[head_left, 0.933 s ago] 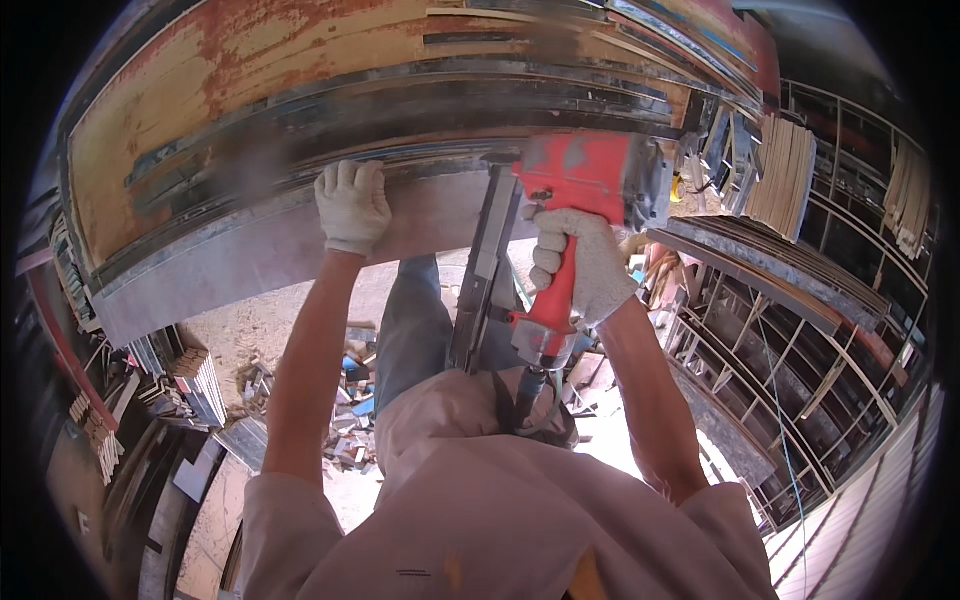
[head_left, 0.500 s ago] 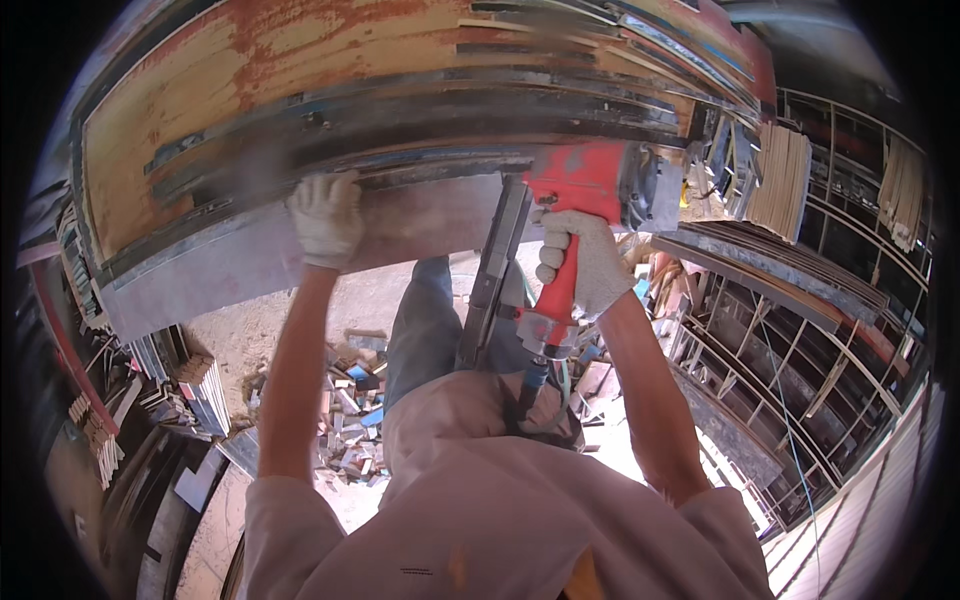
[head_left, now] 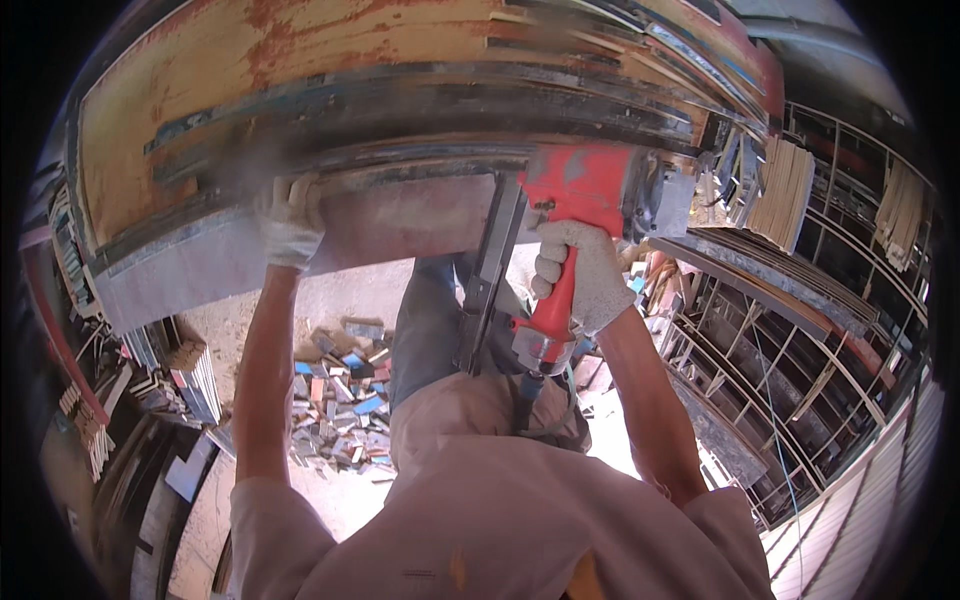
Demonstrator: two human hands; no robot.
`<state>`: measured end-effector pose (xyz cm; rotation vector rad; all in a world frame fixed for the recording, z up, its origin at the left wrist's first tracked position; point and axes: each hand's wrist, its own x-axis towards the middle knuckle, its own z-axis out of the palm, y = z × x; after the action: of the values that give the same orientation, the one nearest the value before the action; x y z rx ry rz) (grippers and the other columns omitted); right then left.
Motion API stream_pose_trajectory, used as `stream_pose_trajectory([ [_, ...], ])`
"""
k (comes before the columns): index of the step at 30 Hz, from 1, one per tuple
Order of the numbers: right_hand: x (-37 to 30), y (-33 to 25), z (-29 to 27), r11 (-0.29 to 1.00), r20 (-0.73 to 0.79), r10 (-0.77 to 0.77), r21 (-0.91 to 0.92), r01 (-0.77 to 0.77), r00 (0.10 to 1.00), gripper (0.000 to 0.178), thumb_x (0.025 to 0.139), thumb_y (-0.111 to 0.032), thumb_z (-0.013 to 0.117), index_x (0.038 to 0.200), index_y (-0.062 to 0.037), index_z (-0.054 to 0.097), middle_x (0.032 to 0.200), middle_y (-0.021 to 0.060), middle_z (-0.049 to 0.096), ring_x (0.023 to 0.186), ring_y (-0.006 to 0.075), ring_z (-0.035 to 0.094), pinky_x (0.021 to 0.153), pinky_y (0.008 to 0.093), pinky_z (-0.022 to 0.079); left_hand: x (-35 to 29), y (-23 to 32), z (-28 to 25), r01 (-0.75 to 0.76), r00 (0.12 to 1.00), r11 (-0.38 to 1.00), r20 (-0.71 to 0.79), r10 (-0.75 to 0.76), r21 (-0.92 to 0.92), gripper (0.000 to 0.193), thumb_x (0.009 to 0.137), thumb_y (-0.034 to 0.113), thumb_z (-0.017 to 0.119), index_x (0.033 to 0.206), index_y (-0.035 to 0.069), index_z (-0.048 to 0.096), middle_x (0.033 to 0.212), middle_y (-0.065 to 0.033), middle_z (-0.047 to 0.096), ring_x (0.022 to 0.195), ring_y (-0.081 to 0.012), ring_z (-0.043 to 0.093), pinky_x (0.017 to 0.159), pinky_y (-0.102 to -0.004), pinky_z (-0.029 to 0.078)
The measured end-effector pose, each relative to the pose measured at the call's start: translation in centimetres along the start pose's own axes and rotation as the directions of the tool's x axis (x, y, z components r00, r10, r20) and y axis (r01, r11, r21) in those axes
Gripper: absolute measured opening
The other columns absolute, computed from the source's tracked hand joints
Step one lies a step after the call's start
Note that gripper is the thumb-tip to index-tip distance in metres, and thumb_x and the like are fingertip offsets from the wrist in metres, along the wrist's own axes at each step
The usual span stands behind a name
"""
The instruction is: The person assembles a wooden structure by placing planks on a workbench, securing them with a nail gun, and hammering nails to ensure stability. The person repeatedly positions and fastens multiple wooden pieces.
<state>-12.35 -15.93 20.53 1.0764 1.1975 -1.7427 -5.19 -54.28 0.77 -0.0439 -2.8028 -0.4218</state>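
My right hand (head_left: 590, 275), in a pale work glove, is closed around the handle of a red and black nail gun (head_left: 585, 185). The gun's long dark magazine (head_left: 492, 280) slants down toward my body, and its nose is hidden at the bench edge. My left hand (head_left: 288, 225), also gloved and slightly blurred, grips the long grey-pink board (head_left: 410, 217) along the near side of the bench. Its fingers curl over the upper edge, beside dark strips (head_left: 400, 110) lying lengthwise. A hose fitting (head_left: 530, 390) hangs below the gun's handle.
The worn orange-brown bench top (head_left: 190, 75) spans the far side. Broken offcuts (head_left: 345, 400) litter the floor by my legs. Stacked wooden slats (head_left: 780, 195) and metal racks (head_left: 770, 350) stand at right; more stacked pieces (head_left: 190, 375) are at left.
My left hand has shifted left along the board. The nail gun and my right hand stay in nearly the same place, and the whole view has tilted slightly.
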Motion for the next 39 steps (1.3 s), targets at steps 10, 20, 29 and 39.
stream_pose_trajectory([
  [10,1.6,0.6,4.0,0.991,0.014,0.094,-0.096,-0.092,0.995,0.008,0.093,-0.011,0.067,0.101,-0.0082,0.065,0.063,-0.0022,0.046,0.046,0.0147,0.049,0.044,0.0371,0.046,0.6,-0.4,-0.4,0.02,1.0,1.0,0.016,-0.019,-0.018,0.016,0.102,0.023,0.064,0.113,0.016,0.073,0.102,-0.0061,0.066,0.099,-0.0315,0.062,0.089,-0.0484,0.047],
  [20,0.5,4.9,10.2,0.99,-0.102,0.06,-0.119,-0.072,0.993,0.018,0.097,-0.011,0.06,0.111,-0.0002,0.065,0.063,-0.0066,0.036,0.049,0.0109,0.039,0.047,0.0333,0.039,-0.3,-0.4,-0.8,0.004,1.0,0.986,0.026,0.0,-0.168,0.021,0.099,0.023,0.067,0.118,0.015,0.074,0.104,-0.0065,0.065,0.102,-0.032,0.062,0.09,-0.05,0.047],
  [29,-1.8,9.4,16.3,0.991,-0.069,-0.106,-0.085,0.1,0.992,0.02,0.098,-0.015,0.061,0.113,-0.0029,0.066,0.064,-0.0065,0.038,0.051,0.011,0.041,0.05,0.0326,0.041,-3.3,-17.1,-9.1,-0.086,0.996,0.993,0.013,0.088,-0.08,0.029,0.093,0.012,0.071,0.122,0.017,0.071,0.107,-0.0057,0.068,0.103,-0.0314,0.064,0.091,-0.0481,0.05],
  [39,0.7,13.8,22.6,0.995,-0.011,-0.034,-0.097,0.033,0.999,0.017,0.091,-0.009,0.071,0.108,-0.0062,0.066,0.064,-0.0009,0.048,0.045,0.0152,0.051,0.042,0.0368,0.048,-4.7,-20.2,-9.7,-0.025,0.999,0.996,0.023,0.028,-0.085,0.025,0.096,0.014,0.067,0.12,0.018,0.072,0.107,-0.0054,0.066,0.104,-0.0325,0.063,0.091,-0.05,0.048],
])
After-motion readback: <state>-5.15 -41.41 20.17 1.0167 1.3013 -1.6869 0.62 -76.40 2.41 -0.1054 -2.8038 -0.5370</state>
